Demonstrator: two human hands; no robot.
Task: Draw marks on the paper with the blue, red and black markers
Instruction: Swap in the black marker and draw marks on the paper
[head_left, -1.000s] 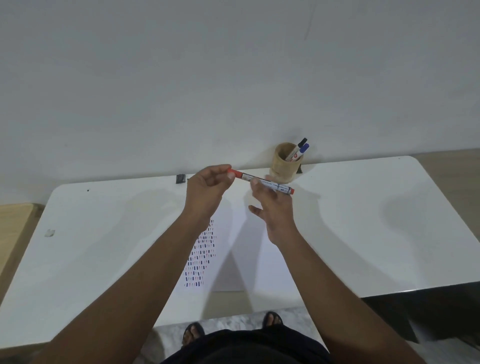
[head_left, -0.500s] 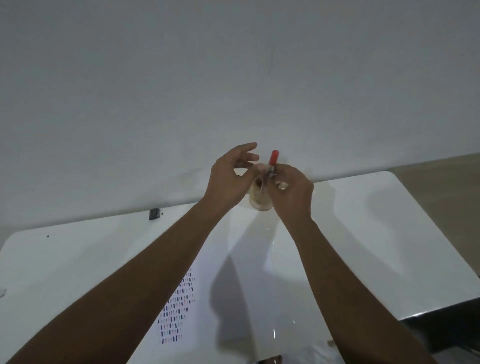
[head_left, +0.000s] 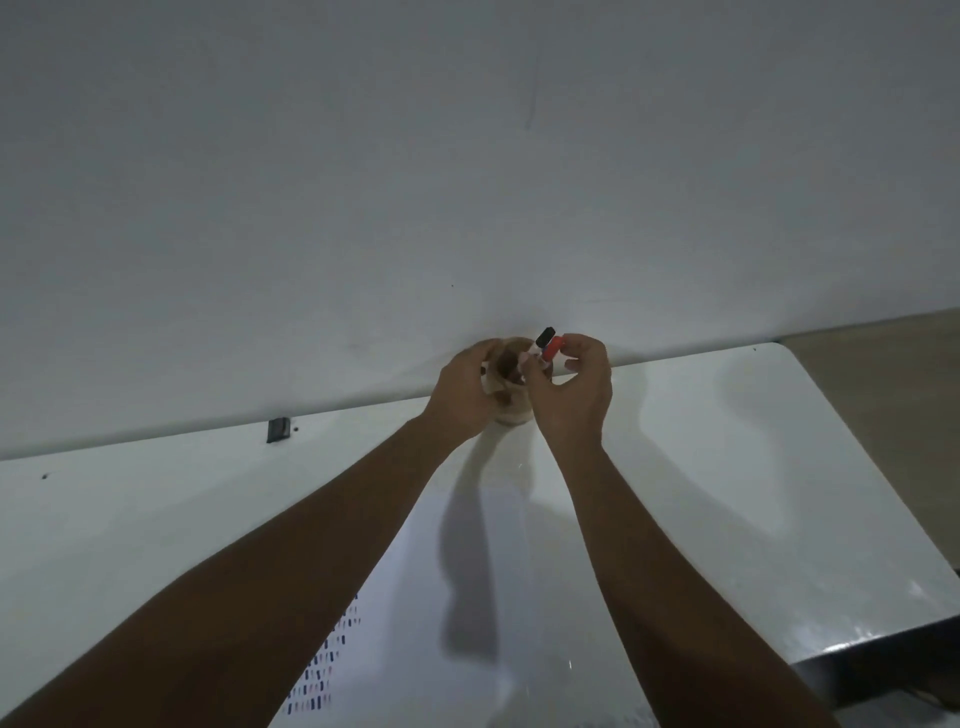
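A round wooden pen holder (head_left: 511, 364) stands at the back edge of the white table, against the wall. My left hand (head_left: 465, 395) is wrapped around its left side. My right hand (head_left: 571, 387) pinches the red marker (head_left: 554, 347) over the holder's right rim, red cap up. A black marker cap (head_left: 544, 336) sticks up just behind it. The blue marker is hidden. The paper (head_left: 415, 623) lies in front of me, with rows of short blue, red and black marks (head_left: 324, 670) at its lower left.
The white table (head_left: 727, 467) ends at a rounded corner on the right, where the floor shows. A small black object (head_left: 278, 430) sits at the table's back edge on the left. The plain grey wall rises straight behind the holder.
My view tilted up and closer. The red marker went from level between both hands to upright at the holder. My left hand let go of it and took the holder.
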